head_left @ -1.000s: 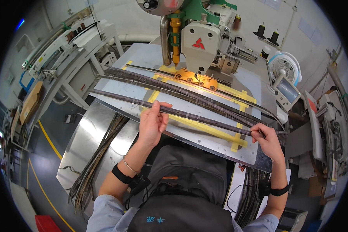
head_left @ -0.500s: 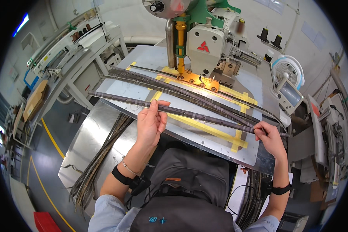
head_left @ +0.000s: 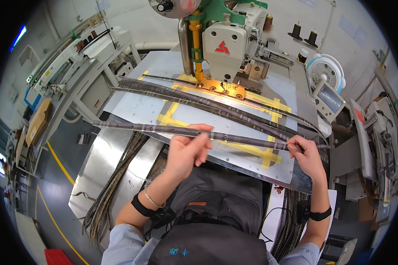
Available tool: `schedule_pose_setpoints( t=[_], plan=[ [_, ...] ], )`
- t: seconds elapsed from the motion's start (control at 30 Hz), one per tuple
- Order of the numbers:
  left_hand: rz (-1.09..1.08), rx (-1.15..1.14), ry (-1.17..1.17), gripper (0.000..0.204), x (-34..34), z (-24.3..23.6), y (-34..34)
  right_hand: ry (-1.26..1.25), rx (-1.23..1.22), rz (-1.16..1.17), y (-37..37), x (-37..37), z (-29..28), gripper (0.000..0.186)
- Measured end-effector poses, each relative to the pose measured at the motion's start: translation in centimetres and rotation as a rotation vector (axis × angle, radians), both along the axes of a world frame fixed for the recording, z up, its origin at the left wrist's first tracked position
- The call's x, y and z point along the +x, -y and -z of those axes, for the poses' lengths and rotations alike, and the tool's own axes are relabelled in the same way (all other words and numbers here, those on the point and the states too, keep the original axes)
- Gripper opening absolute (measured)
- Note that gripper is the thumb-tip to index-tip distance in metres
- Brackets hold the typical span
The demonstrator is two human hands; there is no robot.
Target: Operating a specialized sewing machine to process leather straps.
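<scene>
A long, narrow dark strip (head_left: 247,140) with small round dots along it stretches across in front of me, above the near part of the machine's table. My left hand (head_left: 188,152) is closed around its middle, thumb and fingers slightly blurred. Close to the strip's right end, the bent fingers of my right hand (head_left: 306,152) pinch it. The left end sticks out past the table edge. Beyond it, several more dark strips (head_left: 181,98) lie slantwise on the white plate (head_left: 141,99), which carries yellow tape (head_left: 247,150). Behind them stands a sewing machine (head_left: 225,48) with a lit yellow clamp (head_left: 223,89).
Bundles of dark strips lie on a metal side surface (head_left: 86,190) at left and beside my right forearm. A white fan (head_left: 326,73) and a control screen (head_left: 329,98) stand at right. Another machine bench (head_left: 88,66) is at far left.
My left hand has slid right along the strip, nearer my right hand. The strip's left part sits slightly lower and farther left. My right hand has barely moved; the whole view has shifted a little.
</scene>
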State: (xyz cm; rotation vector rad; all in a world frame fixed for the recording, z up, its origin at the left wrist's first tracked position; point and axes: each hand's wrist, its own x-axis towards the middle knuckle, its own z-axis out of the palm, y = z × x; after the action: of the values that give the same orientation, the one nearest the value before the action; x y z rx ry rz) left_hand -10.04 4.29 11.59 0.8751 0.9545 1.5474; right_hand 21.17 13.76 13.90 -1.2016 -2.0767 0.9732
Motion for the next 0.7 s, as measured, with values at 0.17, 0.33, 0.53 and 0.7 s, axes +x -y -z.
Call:
schedule_pose_setpoints(
  t=[0.17,0.33,0.53,0.7],
  plan=[
    [0.078,0.023,0.002,0.024,2.3,0.4,-0.2,-0.021,0.046,-0.017,0.7,-0.7,0.1,0.006],
    [0.054,0.032,0.047,0.021,2.7,0.4,-0.4,-0.021,0.08,-0.022,0.9,-0.9,0.1,0.019],
    [-0.04,0.057,0.027,0.015,5.0,0.7,-0.7,-0.048,0.085,-0.026,0.8,0.6,0.7,0.022],
    [-0.044,0.075,0.081,0.012,7.2,1.1,-0.7,-0.027,0.089,-0.018,0.8,2.9,1.1,0.021]
  ],
)
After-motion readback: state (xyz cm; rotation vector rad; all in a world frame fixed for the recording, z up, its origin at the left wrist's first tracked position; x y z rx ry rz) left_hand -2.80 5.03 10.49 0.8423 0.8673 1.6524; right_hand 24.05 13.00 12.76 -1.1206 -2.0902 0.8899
